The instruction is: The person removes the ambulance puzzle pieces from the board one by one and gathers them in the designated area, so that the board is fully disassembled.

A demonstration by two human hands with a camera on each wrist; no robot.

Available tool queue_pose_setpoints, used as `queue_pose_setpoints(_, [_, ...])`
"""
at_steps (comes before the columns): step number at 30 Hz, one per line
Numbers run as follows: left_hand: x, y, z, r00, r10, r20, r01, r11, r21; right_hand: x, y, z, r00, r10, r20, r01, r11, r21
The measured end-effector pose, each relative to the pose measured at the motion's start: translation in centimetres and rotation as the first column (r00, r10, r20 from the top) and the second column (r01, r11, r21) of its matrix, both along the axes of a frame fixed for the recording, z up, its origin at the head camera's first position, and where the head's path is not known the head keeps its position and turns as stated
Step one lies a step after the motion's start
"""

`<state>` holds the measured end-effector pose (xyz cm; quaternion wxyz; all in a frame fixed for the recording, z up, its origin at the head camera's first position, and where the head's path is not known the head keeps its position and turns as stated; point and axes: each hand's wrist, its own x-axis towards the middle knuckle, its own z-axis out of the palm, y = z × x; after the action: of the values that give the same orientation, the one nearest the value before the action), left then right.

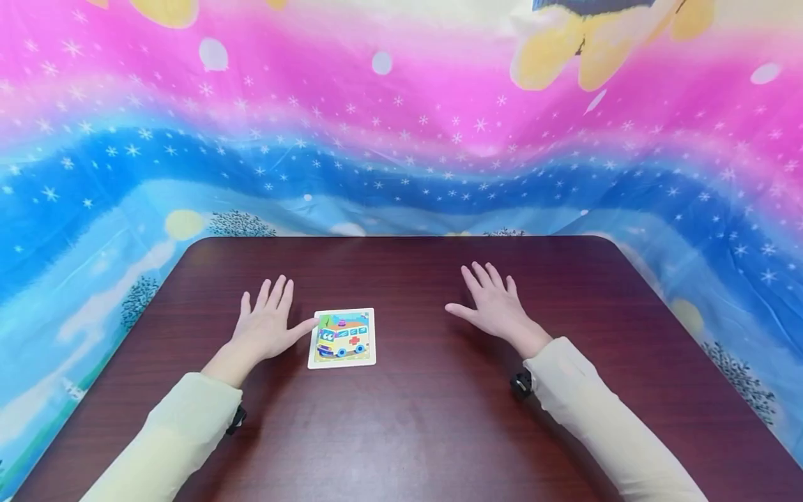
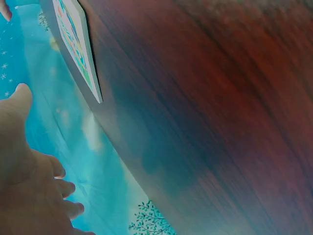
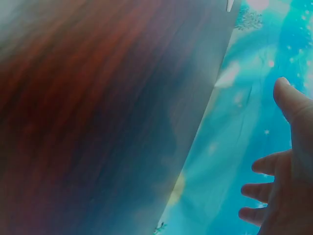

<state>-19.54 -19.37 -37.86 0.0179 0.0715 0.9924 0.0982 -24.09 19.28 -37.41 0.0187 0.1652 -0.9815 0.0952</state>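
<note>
A square picture puzzle board [image 1: 342, 339] with a white border lies flat on the dark table, left of centre. Its picture is a cartoon ambulance with a red cross and blue wheels. My left hand [image 1: 266, 328] is spread over the table to the board's left, its thumb tip overlapping the board's left edge in the head view. In the left wrist view the board [image 2: 77, 44] lies beyond the thumb, on the tabletop. My right hand [image 1: 495, 307], fingers spread, hovers over the table well to the right of the board. Both hands hold nothing.
The reddish-brown wooden table [image 1: 401, 425] has rounded far corners. Behind it and along both sides hangs a pink and blue cloth [image 1: 401, 160] with snowflakes. Dark wrist devices [image 1: 521, 384] sit at the cuffs of the pale sleeves [image 1: 583, 397].
</note>
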Motion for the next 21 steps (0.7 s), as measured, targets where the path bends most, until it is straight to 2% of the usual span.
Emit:
queue_pose_setpoints(13, [-0.2, -0.4, -0.9, 0.995, -0.099, -0.02, 0.1, 0.995, 0.018, 0.0, -3.9, 0.4, 0.994, 0.108, 0.009, -0.108, 0.994, 0.015])
queue_pose_setpoints(21, [-0.1, -0.6, -1.4, 0.986, -0.164, 0.006, 0.164, 0.986, 0.014, 0.0, -6.5, 0.2, 0.982, 0.186, 0.024, -0.186, 0.982, 0.04])
